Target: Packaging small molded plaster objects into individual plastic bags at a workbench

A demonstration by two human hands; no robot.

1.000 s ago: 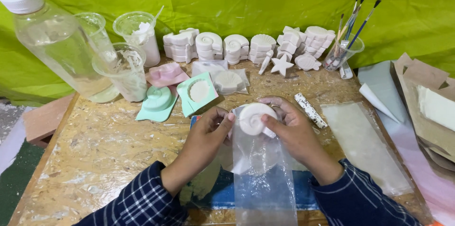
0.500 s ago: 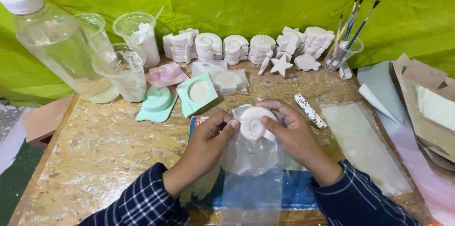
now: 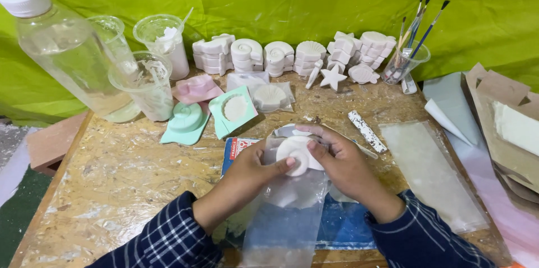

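Observation:
A round white plaster shell cast (image 3: 296, 153) sits between my two hands at the middle of the table. My left hand (image 3: 251, 171) presses its thumb on the cast's front, and my right hand (image 3: 341, 162) cups it from the right. A clear plastic bag (image 3: 289, 212) hangs down from the cast toward me, its mouth around the cast's lower part. Both hands grip the cast and bag together. Beneath lies a blue and red flat packet (image 3: 241, 147).
A row of white plaster casts (image 3: 292, 57) stands at the back. Teal moulds (image 3: 188, 122) and a pink mould (image 3: 196, 88) lie left of centre. A large bottle (image 3: 67, 54), plastic cups (image 3: 143, 85), a brush cup (image 3: 404, 63), a plastic sheet (image 3: 432, 172) and brown paper (image 3: 505, 127) surround them.
The cast has sunk a little lower in my hands, and the plastic bag has shifted about it; my left thumb now rests across the cast's front.

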